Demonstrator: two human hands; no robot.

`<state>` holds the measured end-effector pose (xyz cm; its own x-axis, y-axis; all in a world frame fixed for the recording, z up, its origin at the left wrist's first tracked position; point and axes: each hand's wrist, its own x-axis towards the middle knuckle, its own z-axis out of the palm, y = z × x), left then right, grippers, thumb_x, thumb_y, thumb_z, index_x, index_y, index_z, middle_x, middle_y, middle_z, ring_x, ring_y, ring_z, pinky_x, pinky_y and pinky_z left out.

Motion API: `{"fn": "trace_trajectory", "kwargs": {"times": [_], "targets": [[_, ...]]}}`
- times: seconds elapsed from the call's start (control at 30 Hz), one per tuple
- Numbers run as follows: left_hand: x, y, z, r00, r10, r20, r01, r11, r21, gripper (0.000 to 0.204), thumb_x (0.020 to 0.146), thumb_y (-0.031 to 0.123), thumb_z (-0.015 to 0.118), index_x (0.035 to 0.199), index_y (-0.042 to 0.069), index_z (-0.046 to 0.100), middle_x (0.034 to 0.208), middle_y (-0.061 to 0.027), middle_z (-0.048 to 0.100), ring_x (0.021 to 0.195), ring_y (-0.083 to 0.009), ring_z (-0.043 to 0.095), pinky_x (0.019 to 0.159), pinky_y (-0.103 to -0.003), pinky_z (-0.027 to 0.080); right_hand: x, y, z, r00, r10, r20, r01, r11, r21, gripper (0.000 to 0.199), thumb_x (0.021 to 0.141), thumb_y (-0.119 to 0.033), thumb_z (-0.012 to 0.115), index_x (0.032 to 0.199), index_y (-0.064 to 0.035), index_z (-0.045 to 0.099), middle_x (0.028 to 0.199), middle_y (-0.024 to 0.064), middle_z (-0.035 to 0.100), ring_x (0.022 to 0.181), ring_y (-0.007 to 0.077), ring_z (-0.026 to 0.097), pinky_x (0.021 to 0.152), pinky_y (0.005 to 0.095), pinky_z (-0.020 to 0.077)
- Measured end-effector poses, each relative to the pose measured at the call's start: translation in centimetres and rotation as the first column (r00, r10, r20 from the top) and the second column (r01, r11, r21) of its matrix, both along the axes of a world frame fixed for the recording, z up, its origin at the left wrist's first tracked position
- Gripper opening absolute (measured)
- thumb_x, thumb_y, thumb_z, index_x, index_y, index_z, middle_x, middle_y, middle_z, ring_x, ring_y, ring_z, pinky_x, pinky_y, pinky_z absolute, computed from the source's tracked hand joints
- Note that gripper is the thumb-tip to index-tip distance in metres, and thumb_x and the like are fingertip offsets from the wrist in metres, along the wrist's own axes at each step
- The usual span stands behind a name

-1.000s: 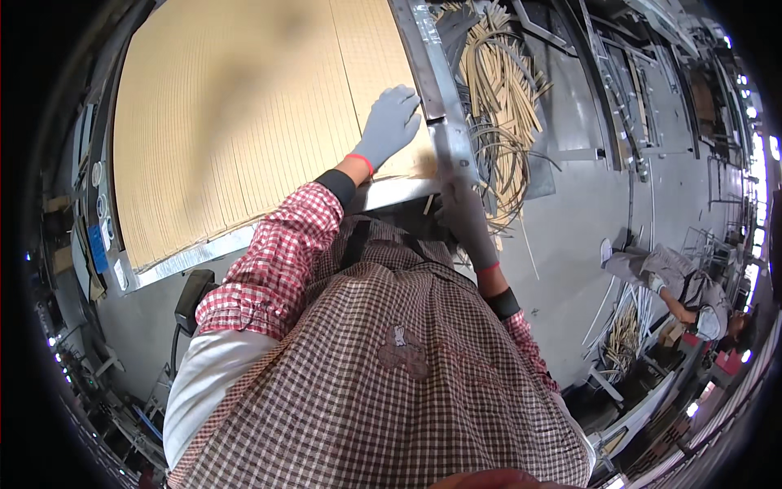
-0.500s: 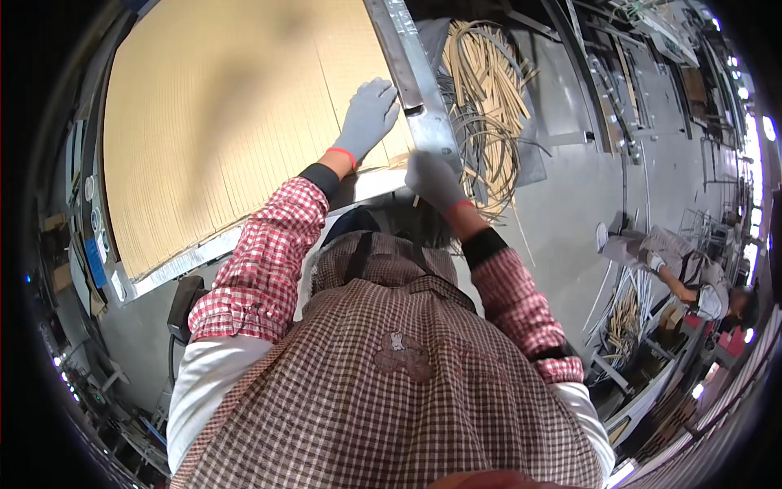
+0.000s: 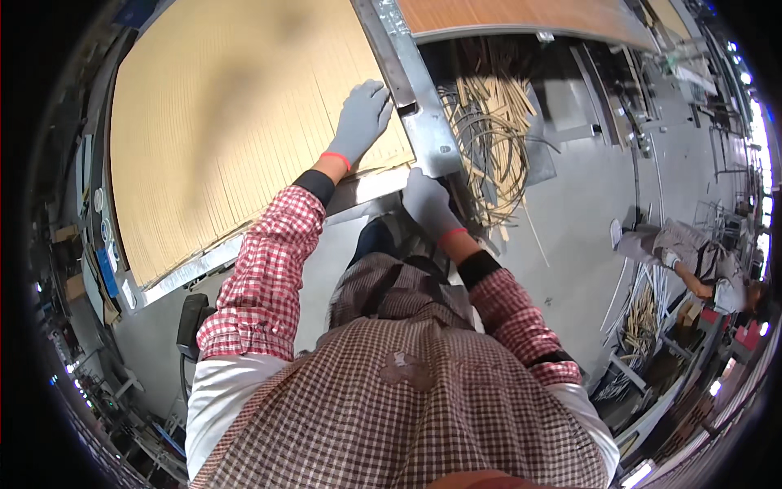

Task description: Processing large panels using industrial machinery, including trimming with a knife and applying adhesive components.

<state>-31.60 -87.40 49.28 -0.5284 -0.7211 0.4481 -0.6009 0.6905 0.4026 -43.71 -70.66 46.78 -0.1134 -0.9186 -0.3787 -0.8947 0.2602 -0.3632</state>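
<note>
Grey gloves with red cuffs, red checked sleeves, brown checked apron

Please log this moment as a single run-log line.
left hand: flat on slatted bamboo sheet | right hand: at near end of metal rail | loose bamboo strips: piled beyond rail

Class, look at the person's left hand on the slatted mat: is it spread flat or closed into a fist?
Spread flat. The gloved left hand lies palm down on the mat, fingers fanned apart beside the metal bar.

floor right: messy pile of pale strips (image 3: 489, 138)
far right: another person (image 3: 692, 257) crouching
lower left: some black device (image 3: 192, 322)
</note>
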Motion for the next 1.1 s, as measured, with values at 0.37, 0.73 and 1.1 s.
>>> {"fn": "trace_trajectory", "kwargs": {"times": [0.37,0.73,1.1], "targets": [[0.8,0.8,-0.1,0.996,-0.024,-0.089,0.014,0.993,-0.117,0.019,0.084,0.018,0.058,0.096,0.003,0.061,0.100,-0.0147,0.058,0.096,-0.0337,0.055,0.084,-0.042,0.045,-5.2,17.1,-0.9,0.995,0.009,0.101,-0.021,0.993,0.117,0.031,0.089,-0.020,0.049,0.117,-0.0072,0.046,0.107,0.0212,0.064,0.072,0.0410,0.063,0.062,0.0492,0.0506],[0.7,-0.9,-0.1,0.989,-0.061,-0.132,0.065,0.997,0.031,0.020,0.081,0.009,0.055,0.096,-0.001,0.064,0.099,-0.0193,0.063,0.096,-0.0366,0.057,0.085,-0.044,0.046,-0.5,-9.6,7.9,0.896,-0.027,0.444,0.394,0.510,-0.764,0.035,0.096,-0.026,0.043,0.086,0.0038,0.059,0.079,0.0216,0.062,0.073,0.0275,0.060,0.065,0.0403,0.0456],[2.6,-3.5,-1.3,0.953,-0.099,-0.285,0.115,0.993,0.037,0.018,0.080,0.005,0.055,0.095,-0.002,0.062,0.106,-0.0202,0.062,0.104,-0.0373,0.055,0.096,-0.045,0.041,-0.3,-12.1,2.7,0.702,-0.301,0.646,0.309,0.945,0.105,0.067,0.081,-0.054,0.063,0.127,-0.0048,0.053,0.118,0.0235,0.059,0.101,0.0270,0.062,0.087,0.0383,0.0493]]}}
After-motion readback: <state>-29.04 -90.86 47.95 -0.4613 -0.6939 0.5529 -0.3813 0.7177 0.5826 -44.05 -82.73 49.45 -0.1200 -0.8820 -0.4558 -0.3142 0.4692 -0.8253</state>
